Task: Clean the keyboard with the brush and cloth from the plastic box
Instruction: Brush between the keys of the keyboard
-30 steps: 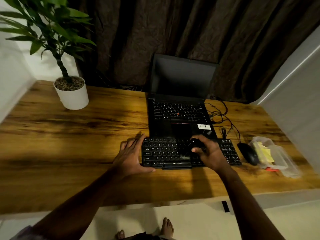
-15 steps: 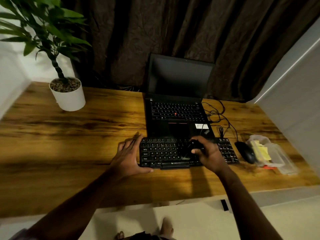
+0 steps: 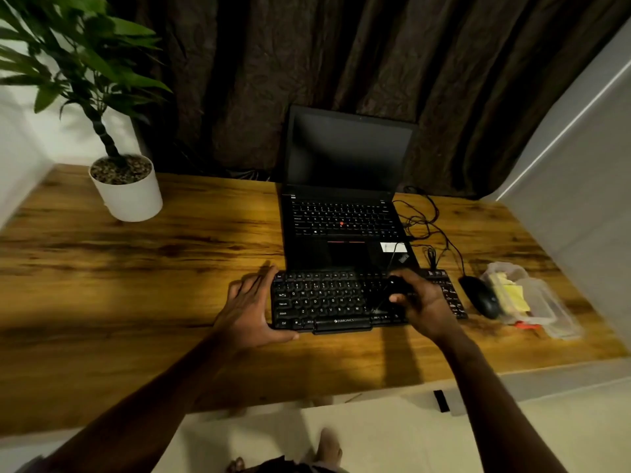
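Potted plant (image 3: 126,196): I saw it standing well to the left of the left fingers, at the far side of the wooden table (image 3: 153,278).
Left hand (image 3: 251,310): It lay flat against the keyboard's left end, fingers straight and released, with the thumb along the front edge.
Keyboard (image 3: 327,302): Black, it lay on the table between the left fingers and the right palm.
Laptop (image 3: 345,216): It stood open with a dark screen just beyond both sets of fingertips, and I could not tell whether its front edge touched the keyboard.
Brush (image 3: 396,286): Dark and small, it sat inside the right fingers, its tip angled down onto the keys.
Right hand (image 3: 423,307): Its fingers were curled, grasping the brush over the keyboard's right half.
Mouse (image 3: 478,297): It rested just right of the right knuckles.
Plastic box (image 3: 546,312): Clear, it sat just past the mouse, apart from the right fingers.
Cloth (image 3: 515,297): Yellow, it lay inside the box.
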Demonstrator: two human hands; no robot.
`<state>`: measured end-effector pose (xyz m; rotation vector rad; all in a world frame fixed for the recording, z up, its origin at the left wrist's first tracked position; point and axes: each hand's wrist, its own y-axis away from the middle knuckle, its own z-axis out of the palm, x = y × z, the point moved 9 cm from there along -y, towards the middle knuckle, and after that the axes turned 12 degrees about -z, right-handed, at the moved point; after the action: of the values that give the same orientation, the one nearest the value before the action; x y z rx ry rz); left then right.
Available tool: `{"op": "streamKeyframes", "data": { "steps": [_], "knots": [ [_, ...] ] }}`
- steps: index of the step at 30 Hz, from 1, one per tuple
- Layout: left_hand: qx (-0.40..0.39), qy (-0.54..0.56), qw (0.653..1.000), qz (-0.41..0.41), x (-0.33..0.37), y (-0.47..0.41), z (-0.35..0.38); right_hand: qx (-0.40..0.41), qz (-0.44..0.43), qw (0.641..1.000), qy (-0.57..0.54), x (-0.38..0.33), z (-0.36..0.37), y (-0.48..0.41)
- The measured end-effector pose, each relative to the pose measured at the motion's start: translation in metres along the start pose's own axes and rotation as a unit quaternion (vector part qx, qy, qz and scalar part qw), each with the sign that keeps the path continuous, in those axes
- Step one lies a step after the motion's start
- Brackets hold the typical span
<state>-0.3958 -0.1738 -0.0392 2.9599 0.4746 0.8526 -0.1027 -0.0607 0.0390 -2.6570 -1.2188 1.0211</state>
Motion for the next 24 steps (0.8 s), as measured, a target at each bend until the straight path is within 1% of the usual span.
{"op": "streamKeyframes", "data": {
  "steps": [3,8,10,15,18,24],
  "knots": [
    [-0.001,-0.005,1.000,0.001,-0.002,-0.001,0.002,0.004,0.012,1.000,0.009,0.010,-0.011,0.003],
    [-0.008,0.003,1.000,-0.001,-0.002,-0.002,0.003,0.032,0.030,0.997,0.056,0.025,-0.036,0.017],
    [-0.009,-0.001,1.000,-0.001,-0.002,-0.002,0.003,0.033,0.019,0.998,0.046,0.013,-0.030,0.014],
    [-0.007,0.003,1.000,-0.003,-0.001,0.000,0.002,0.002,-0.005,1.000,-0.010,-0.023,0.013,-0.005],
    [-0.006,0.004,1.000,0.001,0.001,0.001,0.001,-0.015,-0.028,0.999,-0.020,-0.032,0.020,-0.011],
    [-0.016,0.006,1.000,-0.015,-0.007,-0.003,0.007,0.003,0.020,1.000,0.015,-0.005,-0.010,-0.003]
  ]
}}
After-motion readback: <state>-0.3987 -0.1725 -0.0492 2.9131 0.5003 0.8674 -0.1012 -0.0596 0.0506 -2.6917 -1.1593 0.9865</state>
